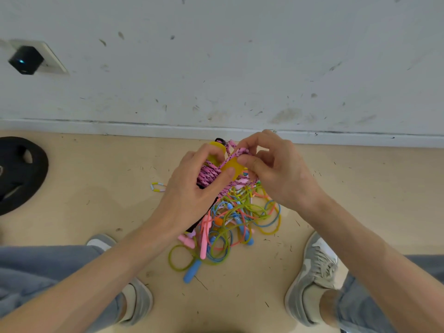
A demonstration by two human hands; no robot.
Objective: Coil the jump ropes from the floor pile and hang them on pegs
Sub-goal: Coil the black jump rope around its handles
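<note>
Between two grey shoes (312,272), a tangled pile of jump ropes (230,227) lies on the floor (96,200). Above it, the left hand (192,191) grips a coiled pink rope (208,174). The right hand (276,174) pinches its strand beside a yellow handle (232,166).

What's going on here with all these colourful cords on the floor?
A person stands over a tangled pile of jump ropes on the floor, close to a wall. Both hands hold a pink speckled rope with yellow handles above the pile. The left hand grips the gathered loops, and the right hand pinches a strand beside a handle. No pegs are in view.
</note>
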